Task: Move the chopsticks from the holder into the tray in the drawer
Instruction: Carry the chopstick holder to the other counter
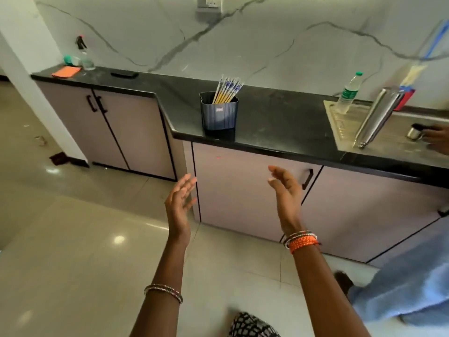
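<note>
Black stone tops the desk [279, 122] that runs across the middle of the frame, where a dark blue holder [219, 112] stands near the front edge, just above centre. Yellow chopsticks [227, 91] with blue-and-white patterned ends lean together inside it, fanning up and to the right. Below, a person's left hand [179, 203] and right hand [286, 193] are raised in front of the pale cabinet doors [243, 190], palms turned toward each other, well apart from the holder. Fingers on both are spread wide and hold nothing. Bangles circle both wrists, with an orange band on the right one. At right of frame, a plastic water bottle [348, 93] and a steel flask [377, 115] sit on the draining board beside a sink.
</note>
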Demonstrator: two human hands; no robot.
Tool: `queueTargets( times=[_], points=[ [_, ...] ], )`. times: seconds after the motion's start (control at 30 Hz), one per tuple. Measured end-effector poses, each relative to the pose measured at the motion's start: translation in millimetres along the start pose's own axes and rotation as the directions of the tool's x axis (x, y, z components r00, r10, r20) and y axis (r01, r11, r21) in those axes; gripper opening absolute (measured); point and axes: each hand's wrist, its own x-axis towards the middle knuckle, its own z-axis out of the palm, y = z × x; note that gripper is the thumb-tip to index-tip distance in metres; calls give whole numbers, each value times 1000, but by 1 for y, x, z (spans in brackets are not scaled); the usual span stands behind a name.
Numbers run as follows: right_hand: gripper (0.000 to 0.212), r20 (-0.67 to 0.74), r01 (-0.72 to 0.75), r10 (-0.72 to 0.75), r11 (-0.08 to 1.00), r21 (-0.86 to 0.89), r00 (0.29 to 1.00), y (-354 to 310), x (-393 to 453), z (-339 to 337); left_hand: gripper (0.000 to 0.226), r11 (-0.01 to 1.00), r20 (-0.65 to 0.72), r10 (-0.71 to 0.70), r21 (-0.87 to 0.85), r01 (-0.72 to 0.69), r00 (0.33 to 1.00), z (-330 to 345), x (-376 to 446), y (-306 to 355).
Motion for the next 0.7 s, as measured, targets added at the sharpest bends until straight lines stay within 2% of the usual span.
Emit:
queueTargets(
  times=[0.13,0.23,0.4,0.57,0.7],
  points=[
    [36,-8,-37,38,994,100,999,16,80,28,61,999,-37,-5,-43,3,999,31,80,-14],
    [35,-21,-70,74,984,166,997,32,148,52,47,998,-40,-13,-60,11,999,55,147,-30],
    [34,13,-112,112,980,165,994,43,270,84,45,994,-49,-90,-69,86,995,82,264,-46],
    [35,1,-148,151,968,204,989,42,382,111,46,996,-136,-70,-57,63,988,106,353,-49],
    [37,49,-231,225,944,235,973,59,435,141,59,995,-230,-98,-49,89,968,115,404,-50]
  ],
)
